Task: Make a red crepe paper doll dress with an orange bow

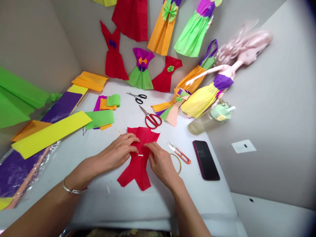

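Note:
A red dress-shaped paper piece (137, 168) lies on the white table in front of me, with a small white strip (140, 155) across its narrow middle. My left hand (120, 149) rests at its left edge, fingers apart and fingertips on the red paper. From the right, my right hand (159, 161) touches the paper with thumb and index finger close together; whether anything is between them is too small to tell. Red-handled scissors (153, 120) lie just beyond the paper. Orange thread snips (181, 154) and a yellowish ring (179, 164) lie right of my right hand.
Black scissors (139, 97) lie farther back. Coloured paper strips (51, 135) cover the left side. A phone (206, 160), a lidded cup (202, 123) and a doll (222, 82) are at the right. Paper dresses (142, 69) hang on the wall.

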Motion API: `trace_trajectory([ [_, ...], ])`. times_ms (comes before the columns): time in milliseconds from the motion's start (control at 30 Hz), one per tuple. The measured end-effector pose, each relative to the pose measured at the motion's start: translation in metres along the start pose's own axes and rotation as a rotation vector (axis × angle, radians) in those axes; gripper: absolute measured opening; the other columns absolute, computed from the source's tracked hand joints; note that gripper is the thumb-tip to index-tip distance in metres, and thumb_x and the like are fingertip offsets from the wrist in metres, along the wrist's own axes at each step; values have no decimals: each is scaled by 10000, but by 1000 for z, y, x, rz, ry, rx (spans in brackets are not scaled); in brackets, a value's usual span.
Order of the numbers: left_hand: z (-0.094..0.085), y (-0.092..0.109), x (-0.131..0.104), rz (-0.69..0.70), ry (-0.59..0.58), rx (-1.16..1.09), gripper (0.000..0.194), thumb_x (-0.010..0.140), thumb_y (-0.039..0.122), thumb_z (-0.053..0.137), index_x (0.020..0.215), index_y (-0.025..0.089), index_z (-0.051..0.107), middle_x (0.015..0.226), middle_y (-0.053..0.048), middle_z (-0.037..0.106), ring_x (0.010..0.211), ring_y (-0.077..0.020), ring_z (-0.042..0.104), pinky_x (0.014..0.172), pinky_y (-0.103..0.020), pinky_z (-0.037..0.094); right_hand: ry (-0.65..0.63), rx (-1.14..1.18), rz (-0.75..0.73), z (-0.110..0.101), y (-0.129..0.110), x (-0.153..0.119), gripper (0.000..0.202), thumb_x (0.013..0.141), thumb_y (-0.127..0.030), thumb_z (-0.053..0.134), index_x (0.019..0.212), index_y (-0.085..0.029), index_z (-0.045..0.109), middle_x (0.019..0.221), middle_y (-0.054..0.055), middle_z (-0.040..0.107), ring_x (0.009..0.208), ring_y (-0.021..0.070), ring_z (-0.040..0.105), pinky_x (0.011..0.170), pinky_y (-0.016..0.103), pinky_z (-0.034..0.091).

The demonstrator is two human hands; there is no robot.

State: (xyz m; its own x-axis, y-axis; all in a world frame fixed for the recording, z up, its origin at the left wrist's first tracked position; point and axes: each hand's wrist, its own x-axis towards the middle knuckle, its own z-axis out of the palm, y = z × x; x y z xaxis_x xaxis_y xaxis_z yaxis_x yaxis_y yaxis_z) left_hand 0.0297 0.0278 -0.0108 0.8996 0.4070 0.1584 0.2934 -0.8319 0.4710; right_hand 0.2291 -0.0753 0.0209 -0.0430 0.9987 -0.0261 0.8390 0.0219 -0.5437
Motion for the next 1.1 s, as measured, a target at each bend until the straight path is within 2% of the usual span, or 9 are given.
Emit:
trace_trajectory([
  [133, 0, 0, 0, 0, 4, -1, 424, 763, -21, 481, 1014, 247, 693, 1333, -59, 546, 1320, -263, 399, 1120, -476, 337, -65, -25, -68, 4, 7, 4, 410, 868, 0, 400, 1161, -231, 570, 1015, 28, 625, 869, 157, 606, 709, 235, 411],
  [333, -1, 1, 1, -16, -4, -14, 372, 767, -17, 474, 966, 220, 681, 1333, -65, 546, 1304, -256, 414, 1106, -462, 357, -105, -166, -130, 6, 5, 13, 361, 806, 32, 411, 1004, -209, 595, 900, 25, 580, 773, 160, 536, 597, 244, 330],
  [467, -2, 4, 2, -33, -22, -11, 380, 774, -14, 465, 983, 220, 679, 1337, -63, 541, 1309, -256, 405, 1106, -462, 356, -121, -195, -186, 4, 4, 17, 282, 809, 17, 444, 932, -180, 603, 857, 35, 564, 801, 178, 512, 632, 263, 344],
  [700, -5, 7, 5, -43, -12, -32, 369, 774, -20, 457, 946, 221, 677, 1329, -57, 544, 1302, -251, 408, 1091, -445, 371, -82, -187, -242, 3, 15, 14, 186, 865, -34, 499, 915, -173, 612, 908, 48, 551, 835, 183, 487, 695, 281, 373],
  [967, -8, 10, 7, -74, -29, -20, 378, 778, -22, 429, 912, 216, 690, 1319, -61, 565, 1304, -265, 412, 1099, -463, 364, -92, -170, -282, 1, 20, 14, 186, 892, -25, 501, 849, -179, 596, 858, 36, 538, 802, 176, 453, 671, 281, 350],
  [1100, -8, 10, 8, -80, -26, -33, 367, 779, -17, 424, 893, 211, 687, 1324, -58, 563, 1293, -263, 420, 1097, -467, 362, -107, -88, -302, -2, 21, 14, 192, 888, -9, 496, 831, -179, 566, 849, 28, 522, 810, 168, 451, 663, 264, 346],
])
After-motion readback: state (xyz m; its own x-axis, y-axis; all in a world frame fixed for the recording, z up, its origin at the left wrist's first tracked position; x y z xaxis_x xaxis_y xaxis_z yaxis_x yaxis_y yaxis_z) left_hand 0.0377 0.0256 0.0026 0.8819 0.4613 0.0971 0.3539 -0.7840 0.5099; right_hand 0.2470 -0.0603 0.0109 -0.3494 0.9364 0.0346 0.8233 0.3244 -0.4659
